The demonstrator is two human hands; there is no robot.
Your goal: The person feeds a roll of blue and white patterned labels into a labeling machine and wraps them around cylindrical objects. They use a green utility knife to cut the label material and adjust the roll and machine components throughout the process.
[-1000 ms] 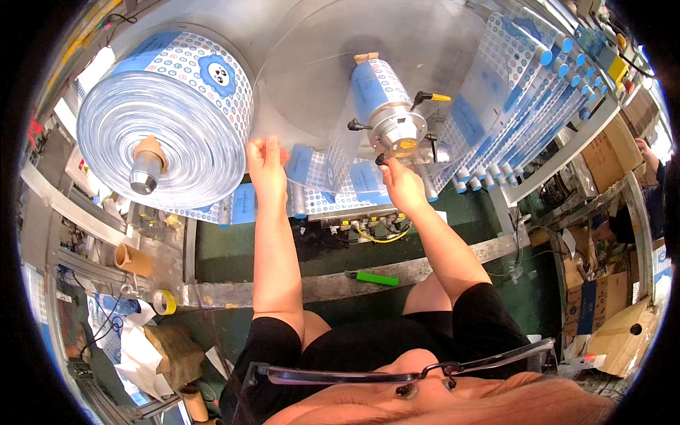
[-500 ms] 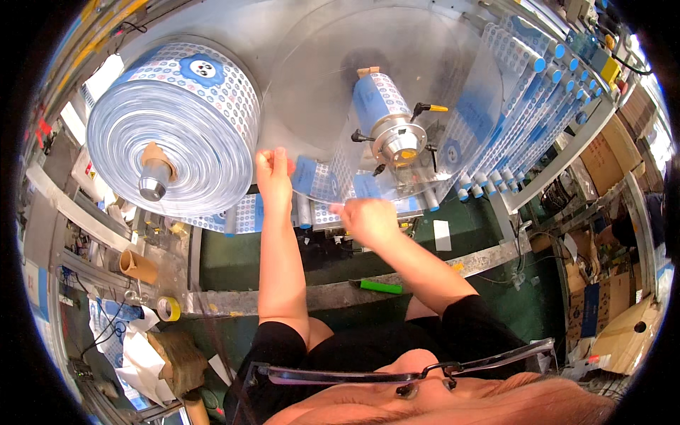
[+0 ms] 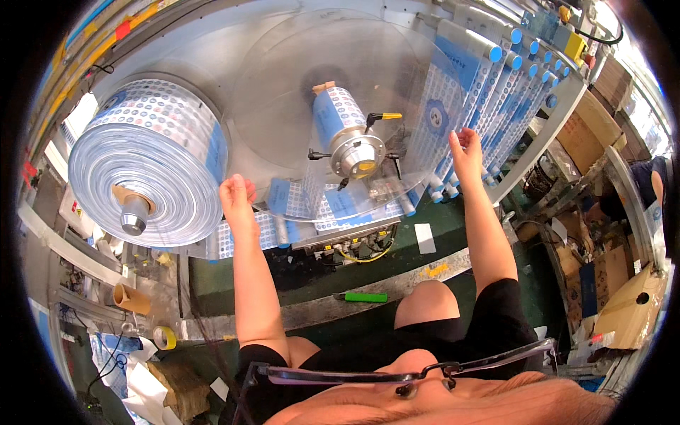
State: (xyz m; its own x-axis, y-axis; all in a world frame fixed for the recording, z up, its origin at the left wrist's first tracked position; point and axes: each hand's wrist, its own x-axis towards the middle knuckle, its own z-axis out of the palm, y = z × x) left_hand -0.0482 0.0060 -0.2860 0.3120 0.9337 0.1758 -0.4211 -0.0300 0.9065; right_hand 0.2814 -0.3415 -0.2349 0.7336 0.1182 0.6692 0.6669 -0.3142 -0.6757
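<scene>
My left hand is closed, fingers curled, at the right edge of a large roll of printed film in blue and white. Anything inside its fingers is hidden. My right hand is raised, its thumb and fingers apart, by the right rim of a large clear disc. Whether it touches the rim I cannot tell. Behind the disc, a small film-covered core sits on a metal hub with black clamp levers. Printed film runs up to the rollers on the right.
Several blue-capped rollers line the right frame. Below lie a metal beam and a green-handled tool. At lower left are a cardboard tube and a yellow tape roll. Cardboard boxes stand at right.
My right hand has moved up and to the right, away from the left hand, and its fingers have come apart. The whole view has shifted, and the large roll's printed pattern has turned.
</scene>
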